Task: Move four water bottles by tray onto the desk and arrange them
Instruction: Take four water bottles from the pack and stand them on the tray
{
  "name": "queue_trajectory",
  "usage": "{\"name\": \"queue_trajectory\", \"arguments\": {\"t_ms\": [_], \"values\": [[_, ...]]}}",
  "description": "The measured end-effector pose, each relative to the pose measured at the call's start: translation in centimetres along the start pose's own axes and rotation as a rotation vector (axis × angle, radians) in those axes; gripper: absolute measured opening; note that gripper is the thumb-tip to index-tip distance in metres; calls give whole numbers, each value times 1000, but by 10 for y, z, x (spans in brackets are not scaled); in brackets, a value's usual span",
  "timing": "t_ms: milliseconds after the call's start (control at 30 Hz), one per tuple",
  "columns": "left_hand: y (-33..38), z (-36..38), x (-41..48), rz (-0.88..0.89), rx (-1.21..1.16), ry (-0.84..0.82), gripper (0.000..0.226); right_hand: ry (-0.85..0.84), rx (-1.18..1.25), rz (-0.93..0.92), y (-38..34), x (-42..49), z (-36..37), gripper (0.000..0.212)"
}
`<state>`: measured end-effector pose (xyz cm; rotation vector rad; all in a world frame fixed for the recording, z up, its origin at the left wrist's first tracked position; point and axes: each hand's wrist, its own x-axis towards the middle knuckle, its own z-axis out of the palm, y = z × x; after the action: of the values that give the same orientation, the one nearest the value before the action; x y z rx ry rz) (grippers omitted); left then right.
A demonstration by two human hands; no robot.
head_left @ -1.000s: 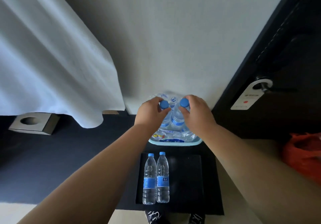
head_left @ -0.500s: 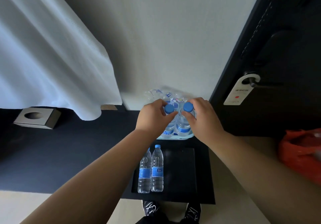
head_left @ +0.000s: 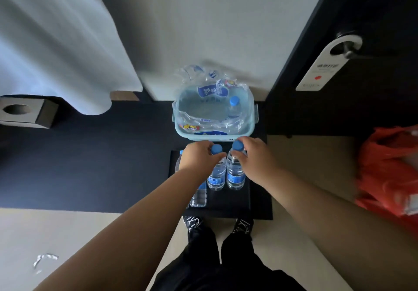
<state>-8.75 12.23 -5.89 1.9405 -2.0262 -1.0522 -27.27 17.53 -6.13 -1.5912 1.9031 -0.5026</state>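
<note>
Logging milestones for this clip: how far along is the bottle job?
Done: two bottles sit in the black tray, left side. In hand: the left hand grips a third bottle and the right hand a fourth bottle, by the necks, over the tray; touchdown unclear. Left: release, carry the tray to the desk, arrange all four.

Background only:
- white fabric curtain (head_left: pixel 56 42) hangs top left, hem over dark carpet strip (head_left: pixel 90 166)
- grey square tissue box with round hole (head_left: pixel 24 114) at far left
- pale blue plastic bin (head_left: pixel 212 136) against white wall (head_left: pixel 214 19), crumpled clear plastic wrap (head_left: pixel 199 76) spilling out
- white card door hanger with red dot (head_left: pixel 325 67) on metal door handle (head_left: pixel 349 51)
- orange plastic bag (head_left: pixel 389 166) at right
- crumpled white paper scrap (head_left: pixel 44 258) on beige floor (head_left: pixel 67 234)
</note>
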Motion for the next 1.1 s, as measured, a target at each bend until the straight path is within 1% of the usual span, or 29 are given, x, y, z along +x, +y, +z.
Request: {"name": "queue_trajectory", "arguments": {"t_ms": [133, 300, 533, 800, 1000, 1100], "values": [[-25, 23, 2, -50, -5, -60, 26, -57, 18, 49, 15, -2, 27, 35], [-46, 44, 5, -78, 24, -76, 27, -125, 26, 74, 31, -2, 54, 37], [-45, 65, 24, -155, 109, -54, 35, -121, 103, 162, 46, 13, 69, 32], [-52, 87, 53, -144, 154, 35, 41, -80, 204, 334, 60, 39, 101, 36], [-71, 114, 69, -162, 190, 19, 44, -61, 277, 395, 78, 46, 133, 30], [-79, 126, 80, -189, 209, 15, 44, -60, 318, 409, 85, 52, 143, 31]]}}
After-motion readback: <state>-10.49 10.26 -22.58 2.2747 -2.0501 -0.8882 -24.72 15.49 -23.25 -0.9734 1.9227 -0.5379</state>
